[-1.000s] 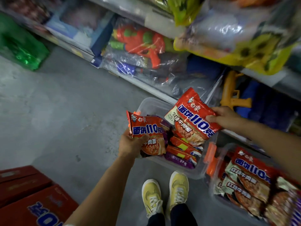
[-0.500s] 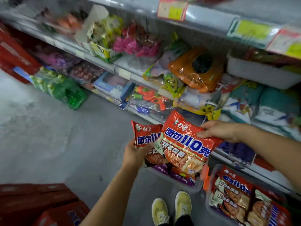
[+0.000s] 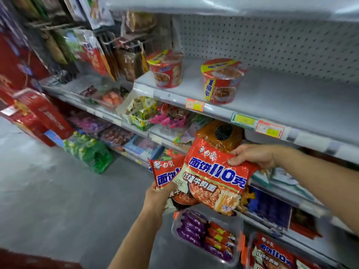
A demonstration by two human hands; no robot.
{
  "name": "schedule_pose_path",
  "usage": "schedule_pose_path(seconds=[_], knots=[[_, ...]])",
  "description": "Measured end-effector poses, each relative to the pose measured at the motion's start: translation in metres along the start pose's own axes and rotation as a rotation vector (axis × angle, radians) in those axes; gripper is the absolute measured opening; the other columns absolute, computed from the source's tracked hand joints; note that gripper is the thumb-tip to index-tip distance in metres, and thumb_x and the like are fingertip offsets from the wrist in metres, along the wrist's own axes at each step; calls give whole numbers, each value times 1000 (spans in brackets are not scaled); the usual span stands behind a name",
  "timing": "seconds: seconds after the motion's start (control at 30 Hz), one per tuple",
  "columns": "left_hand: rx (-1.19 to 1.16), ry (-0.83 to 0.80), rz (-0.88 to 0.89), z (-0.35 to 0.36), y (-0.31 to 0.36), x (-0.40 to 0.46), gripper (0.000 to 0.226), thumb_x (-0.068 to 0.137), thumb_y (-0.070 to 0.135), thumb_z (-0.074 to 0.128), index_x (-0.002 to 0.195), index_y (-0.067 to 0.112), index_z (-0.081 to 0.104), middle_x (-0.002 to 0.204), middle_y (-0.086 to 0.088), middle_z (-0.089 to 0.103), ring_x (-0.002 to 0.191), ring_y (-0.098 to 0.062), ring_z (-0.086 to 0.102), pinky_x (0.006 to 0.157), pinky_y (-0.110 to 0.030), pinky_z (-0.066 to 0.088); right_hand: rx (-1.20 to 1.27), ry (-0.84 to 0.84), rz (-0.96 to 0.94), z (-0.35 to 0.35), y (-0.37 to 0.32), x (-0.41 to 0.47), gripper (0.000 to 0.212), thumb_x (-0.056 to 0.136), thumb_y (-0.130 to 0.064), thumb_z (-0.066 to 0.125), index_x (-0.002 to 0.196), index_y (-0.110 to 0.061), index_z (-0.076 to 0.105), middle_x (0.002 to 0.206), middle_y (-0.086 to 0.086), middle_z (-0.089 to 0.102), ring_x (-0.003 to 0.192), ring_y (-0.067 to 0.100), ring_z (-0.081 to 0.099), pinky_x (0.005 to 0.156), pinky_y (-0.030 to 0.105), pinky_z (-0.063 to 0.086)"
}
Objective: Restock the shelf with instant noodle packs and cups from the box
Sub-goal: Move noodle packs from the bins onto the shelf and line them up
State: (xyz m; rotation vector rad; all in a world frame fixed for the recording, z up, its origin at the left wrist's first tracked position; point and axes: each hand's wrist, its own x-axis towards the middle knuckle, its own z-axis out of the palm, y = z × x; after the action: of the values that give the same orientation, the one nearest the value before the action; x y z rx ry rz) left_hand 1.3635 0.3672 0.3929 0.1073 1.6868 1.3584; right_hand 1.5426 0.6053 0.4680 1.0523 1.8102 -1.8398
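Your right hand [image 3: 254,156] pinches the front noodle pack [image 3: 215,179] by its top corner, long axis hanging down-left; your left hand [image 3: 158,193] grips a second pack [image 3: 167,172] behind. The grey shelf [image 3: 281,98] lies above your right fingers, nearer them.

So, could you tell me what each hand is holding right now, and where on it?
Each holds a red noodle pack: the right hand pinches the front pack at its upper right edge; the left hand grips the rear pack near its lower edge.

Shop aisle: metal shelf [image 3: 272,98] with price tags [image 3: 195,104], pegboard back [image 3: 272,45], packaged goods.
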Motion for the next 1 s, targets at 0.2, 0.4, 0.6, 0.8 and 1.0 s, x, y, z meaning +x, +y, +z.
schedule_pose_path(seconds=[0.2,0.4,0.6,0.8,1.0], knots=[[-70,-42,100,-7,46,-25,39,78,21,79,112,8,67,96,-11,76,87,-32,74,89,-48,56,-64,63,-111,6,-57,-30,32,90,-20,63,118,-5,64,103,18,72,80,24,71,72,35,60],[-178,15,177,-16,94,-36,31,83,16,74,112,6,66,96,-14,76,87,-34,73,88,-51,56,-49,495,-355,17,-95,-39,33,78,-31,79,106,-16,70,93,8,76,88,25,72,88,42,56],[-410,91,187,-17,117,-43,42,81,19,76,120,6,66,101,-15,75,89,-30,72,84,-46,58,678,433,-470,29,-117,-46,34,89,-34,65,112,-9,62,100,13,71,89,26,69,70,38,57],[-607,125,224,-10,139,-52,45,83,15,74,125,4,61,94,-16,75,65,-26,74,49,-34,57,449,339,-441,46,-134,-50,16,91,-17,64,104,-9,67,100,13,73,87,26,71,70,40,58],[-625,116,319,-4,167,-64,38,83,14,74,119,7,64,90,-12,77,73,-26,74,68,-39,58,344,487,-470,38,-165,-63,12,87,-10,70,94,-2,64,78,13,65,57,18,60,44,29,54]])
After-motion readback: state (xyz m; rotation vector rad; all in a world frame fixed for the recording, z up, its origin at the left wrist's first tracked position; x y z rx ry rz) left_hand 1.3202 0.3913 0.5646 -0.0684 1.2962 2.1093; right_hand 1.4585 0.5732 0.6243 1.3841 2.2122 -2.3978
